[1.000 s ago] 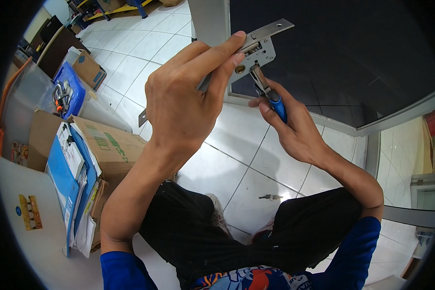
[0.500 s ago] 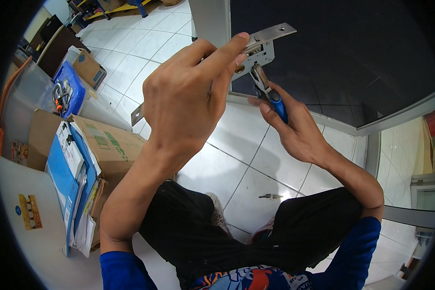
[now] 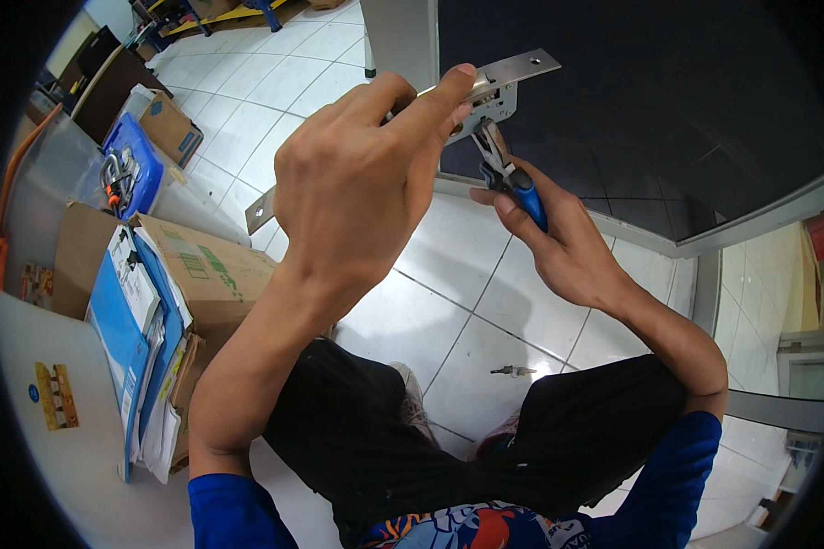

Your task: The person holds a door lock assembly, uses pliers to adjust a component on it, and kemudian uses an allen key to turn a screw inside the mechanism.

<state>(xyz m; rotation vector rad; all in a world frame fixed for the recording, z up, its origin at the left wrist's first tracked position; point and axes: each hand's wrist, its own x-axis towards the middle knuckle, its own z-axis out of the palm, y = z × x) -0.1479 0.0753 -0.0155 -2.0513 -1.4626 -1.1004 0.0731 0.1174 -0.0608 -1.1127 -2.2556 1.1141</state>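
Observation:
My left hand (image 3: 348, 183) grips a silver mortise lock body (image 3: 490, 102) with a long steel faceplate (image 3: 528, 65), held at a slant in front of a dark glass panel; my hand hides much of its middle. My right hand (image 3: 563, 242) is closed around pliers with blue-and-black handles (image 3: 526, 189), their metal jaws at the lower edge of the lock body. Whether the jaws grip a part there is too small to tell. A small metal piece, seemingly a lock cylinder (image 3: 513, 371), lies on the tiles between my knees.
The dark glass panel (image 3: 632, 91) in its metal frame (image 3: 696, 240) stands ahead and right. At left are a cardboard box (image 3: 211, 256) with blue folders (image 3: 133, 339), a blue-lidded bin (image 3: 137, 165) with tools, and another carton (image 3: 169, 128). A shelving rack (image 3: 206, 23) is farther back.
The lock has tilted and shifted slightly down and right with my left hand. The pliers have moved a little the same way, still in my right hand.

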